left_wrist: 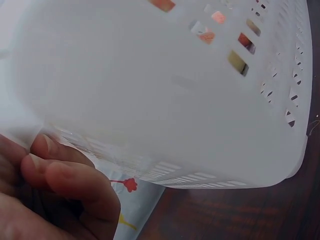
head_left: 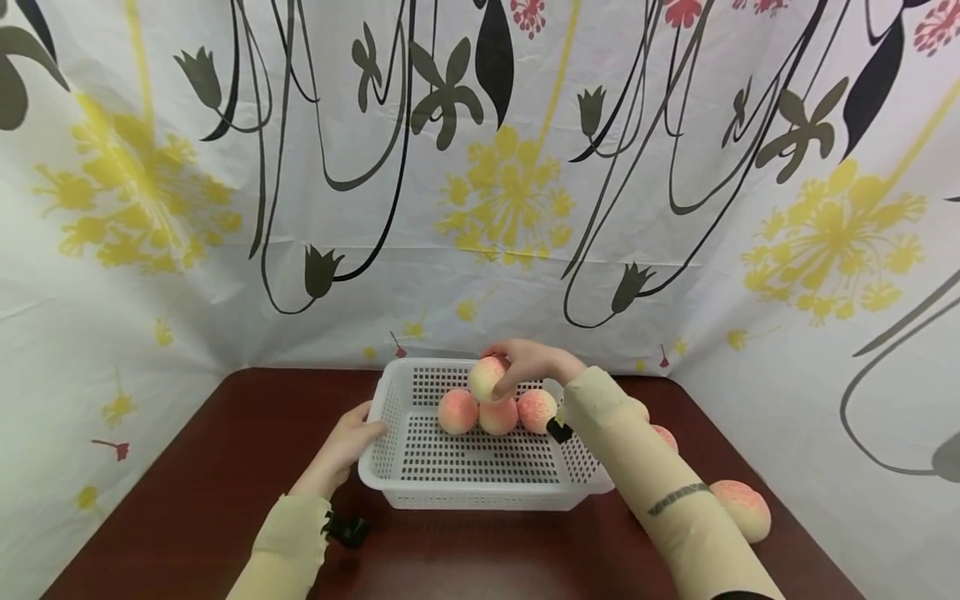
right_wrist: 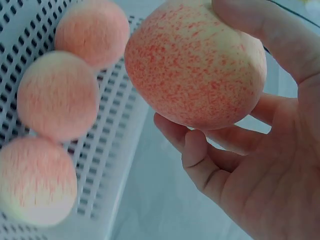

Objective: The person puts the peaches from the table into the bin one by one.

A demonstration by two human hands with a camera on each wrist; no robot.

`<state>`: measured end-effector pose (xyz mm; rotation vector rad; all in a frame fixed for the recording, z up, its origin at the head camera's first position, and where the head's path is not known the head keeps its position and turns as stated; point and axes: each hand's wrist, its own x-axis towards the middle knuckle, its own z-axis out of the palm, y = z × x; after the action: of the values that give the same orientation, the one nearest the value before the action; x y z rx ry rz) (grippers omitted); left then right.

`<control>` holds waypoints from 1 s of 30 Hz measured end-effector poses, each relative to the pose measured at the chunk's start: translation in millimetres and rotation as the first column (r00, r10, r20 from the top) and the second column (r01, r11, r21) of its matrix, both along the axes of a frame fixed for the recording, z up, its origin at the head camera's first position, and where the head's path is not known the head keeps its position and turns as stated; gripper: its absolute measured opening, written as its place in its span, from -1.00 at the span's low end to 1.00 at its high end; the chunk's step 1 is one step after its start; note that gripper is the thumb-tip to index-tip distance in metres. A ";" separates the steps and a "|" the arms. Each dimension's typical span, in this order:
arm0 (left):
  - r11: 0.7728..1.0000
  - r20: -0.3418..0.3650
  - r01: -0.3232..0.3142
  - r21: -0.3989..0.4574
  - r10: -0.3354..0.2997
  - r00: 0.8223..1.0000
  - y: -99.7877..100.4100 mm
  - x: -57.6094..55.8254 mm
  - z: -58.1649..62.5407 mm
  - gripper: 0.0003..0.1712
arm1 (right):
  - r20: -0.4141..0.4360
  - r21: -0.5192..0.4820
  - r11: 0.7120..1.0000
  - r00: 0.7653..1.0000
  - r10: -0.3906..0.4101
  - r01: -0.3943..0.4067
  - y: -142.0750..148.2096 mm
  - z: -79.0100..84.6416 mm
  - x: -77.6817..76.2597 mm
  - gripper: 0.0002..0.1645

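A person's right hand [head_left: 531, 362] grips a peach [head_left: 485, 378] between thumb and fingers, held over the 12 o'clock half of a white basket [head_left: 483, 500], as the left hand [head_left: 351, 439] clasps the rim [head_left: 367, 467] at 9. Any setting-down seems best done low and slow (round fruit may roll), beside the row of three peaches [head_left: 498, 418]; more peaches [head_left: 742, 510] lie outside toward 4 o'clock.

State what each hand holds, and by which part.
The right hand holds a peach by its opposite sides; the left hand grips the white basket by its left rim.
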<state>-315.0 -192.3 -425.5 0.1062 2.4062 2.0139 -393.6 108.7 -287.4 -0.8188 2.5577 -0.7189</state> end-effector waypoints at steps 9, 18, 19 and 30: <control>1.000 -0.001 0.003 -0.003 -0.003 1.000 1.0 1.1 2.5 -0.40 | 0.002 -0.052 0.998 0.999 0.045 -0.044 -35.7 -8.8 1.4 -0.16; 1.000 0.009 -0.005 -0.021 0.005 1.000 -0.8 5.6 2.3 -0.40 | -0.053 0.026 0.996 0.995 0.087 -0.085 -63.6 -22.0 2.8 -0.20; 1.000 0.010 -0.006 -0.022 0.006 1.000 -0.8 5.6 2.0 -0.40 | -0.051 0.022 0.996 0.995 0.083 -0.082 -65.9 -23.8 2.6 -0.19; 0.999 -0.012 -0.027 -0.028 0.026 1.000 2.4 3.2 -2.0 -0.38 | -0.131 0.022 0.998 0.990 0.054 -0.051 -87.0 -39.4 -2.0 -0.17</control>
<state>-311.8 -189.8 -427.5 0.0869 2.4551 1.9951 -395.6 21.8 -326.9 -0.9532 2.6439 -0.6432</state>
